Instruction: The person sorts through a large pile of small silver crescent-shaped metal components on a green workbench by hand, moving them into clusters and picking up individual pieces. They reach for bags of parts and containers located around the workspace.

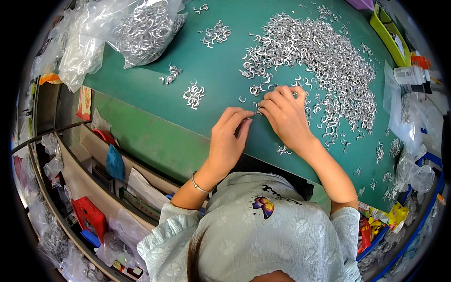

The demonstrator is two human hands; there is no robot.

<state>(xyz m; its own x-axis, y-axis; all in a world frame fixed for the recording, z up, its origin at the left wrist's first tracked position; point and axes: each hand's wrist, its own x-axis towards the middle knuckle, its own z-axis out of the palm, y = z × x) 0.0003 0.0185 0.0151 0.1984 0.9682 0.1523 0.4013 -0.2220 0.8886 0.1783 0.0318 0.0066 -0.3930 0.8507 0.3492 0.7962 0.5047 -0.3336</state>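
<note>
Two hands meet near the middle of a green surface (155,136). The left hand (229,141) lies palm-down with its fingers (238,117) stretched forward, thumb and forefinger tips drawn together at a small silver ring piece (257,112); the right hand (284,115) has its fingers (277,98) curled down onto the same spot. The tips of both hands pinch at that piece, though it is too small to tell which hand actually grips it. One thin bracelet (199,185) circles the left wrist.

Just beyond the right hand spreads one large heap of silver open rings (324,56), far too many to count, running from the top centre down the right side. To the left of it lie four small separate clusters: one (216,34) near the top, a tiny one (202,8) at the top edge, one (171,75) below the bag, and one (193,95) nearest the left hand. A fifth little group (283,150) lies beside the right wrist.

One clear plastic bag of larger rings (145,30) rests at the upper left. At the right edge stand one yellow-green tray (387,35) and one small white bottle (411,75). Below the surface on the left, a shelf holds one blue bag (114,163) and one red box (89,217).
</note>
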